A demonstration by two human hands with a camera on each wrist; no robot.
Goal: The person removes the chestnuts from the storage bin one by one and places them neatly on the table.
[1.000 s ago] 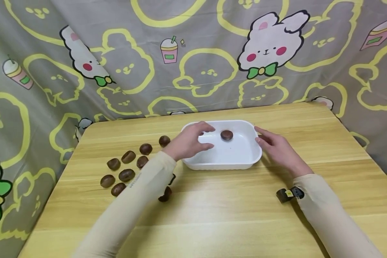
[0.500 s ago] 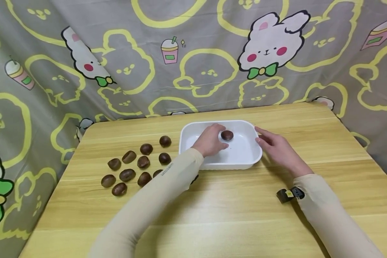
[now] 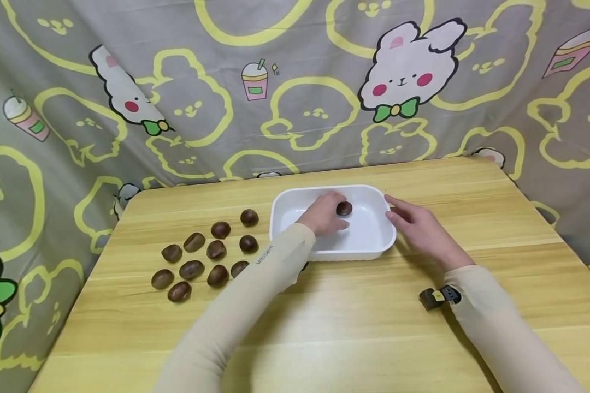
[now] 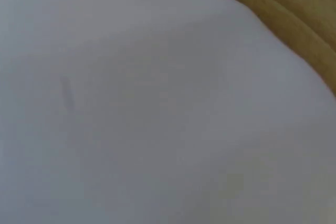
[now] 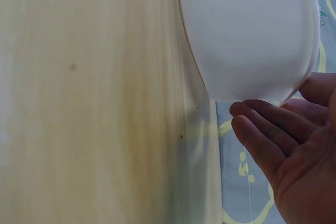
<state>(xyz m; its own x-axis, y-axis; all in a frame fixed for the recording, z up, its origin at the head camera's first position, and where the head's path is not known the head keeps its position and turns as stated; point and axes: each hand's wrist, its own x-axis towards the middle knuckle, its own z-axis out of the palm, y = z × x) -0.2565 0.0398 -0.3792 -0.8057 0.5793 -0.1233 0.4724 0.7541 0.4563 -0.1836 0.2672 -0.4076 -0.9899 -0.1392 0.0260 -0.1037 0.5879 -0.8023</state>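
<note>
In the head view, a white tray [image 3: 351, 254] with rounded corners stands on the table, and a single brown chestnut [image 3: 344, 209] lies inside it. My left hand [image 3: 324, 214] reaches into the tray, fingers and thumb spread to either side of that chestnut. A fingertip overlaps the nut's edge, while the thumb shows a gap from it. At the tray's right end, my right hand [image 3: 418, 226] rests its extended fingertips on the outer wall. The right wrist view shows these fingers [image 5: 275, 127] fairly straight against the tray. Only blurred white surface and a wood-coloured strip appear in the left wrist view.
Several loose chestnuts [image 3: 191, 269] lie spread over the left part of the wooden table [image 3: 354, 327], some beside my left sleeve [image 3: 255, 278]. A patterned grey curtain [image 3: 305, 60] hangs behind the table. A dark strap with a small device [image 3: 440, 296] sits at my right wrist.
My left hand has moved right, from the tray's left side to around the chestnut inside. The chestnut shows no clear shift in the tray. My right hand stays at the tray's end.
</note>
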